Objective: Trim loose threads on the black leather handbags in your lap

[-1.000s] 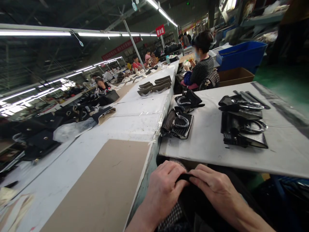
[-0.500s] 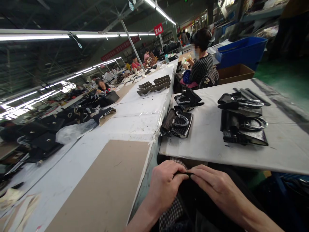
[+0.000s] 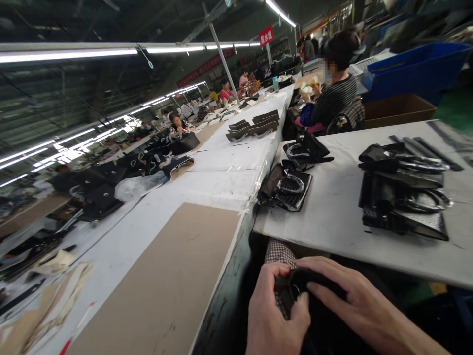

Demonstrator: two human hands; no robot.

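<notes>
Low in front of me, my left hand (image 3: 277, 313) and my right hand (image 3: 353, 296) both grip a black bag (image 3: 325, 328). Its edge is parted between my fingers, and a small pale glint shows inside. My left thumb presses near that opening, while its fingers curl behind the edge. The right fingers lie along the far edge, with the thumb on the near side. Most of the bag is lost in shadow over my lap. Checked cloth (image 3: 280, 252) shows just beyond my hands.
Black handbags with plastic-wrapped handles (image 3: 424, 199) lie on the white side table (image 3: 332, 212). A brown board (image 3: 162, 266) covers part of the long white bench (image 3: 218, 185). Dark curved strips (image 3: 258, 125) stand farther along. A seated co-worker (image 3: 334, 93) is near a blue bin (image 3: 414, 71).
The bag's edge, pinched together before, is now spread between my hands. My left thumb has come down to the opening. The view has turned left, shifting the tables rightward.
</notes>
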